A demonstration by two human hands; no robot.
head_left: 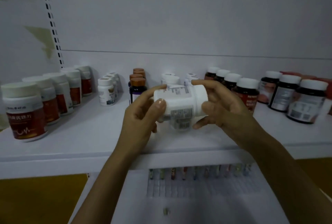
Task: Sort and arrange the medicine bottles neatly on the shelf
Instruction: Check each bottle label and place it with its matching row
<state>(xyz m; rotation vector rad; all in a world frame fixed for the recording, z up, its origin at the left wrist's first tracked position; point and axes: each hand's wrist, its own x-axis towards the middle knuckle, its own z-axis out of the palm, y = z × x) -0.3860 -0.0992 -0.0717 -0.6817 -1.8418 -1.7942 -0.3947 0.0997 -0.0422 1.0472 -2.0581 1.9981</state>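
A white medicine bottle (181, 103) lies on its side in the air above the white shelf (93, 133), cap to the right. My left hand (142, 115) grips its base end, thumb on the front. My right hand (222, 106) holds the cap end, fingers curled round it. Rows of bottles stand at the back of the shelf: white jars with red labels (27, 112) on the left, small white bottles (106, 90), dark bottles with orange caps (137, 85), white bottles (170, 78) partly hidden behind the held one, and dark bottles with white caps (246, 88).
More dark bottles with white caps (305, 101) stand at the far right. A perforated upright (50, 20) runs up the back panel at the left. Below the shelf edge lies a white sheet with small coloured pictures (197, 178). Yellow surfaces (39, 200) flank it.
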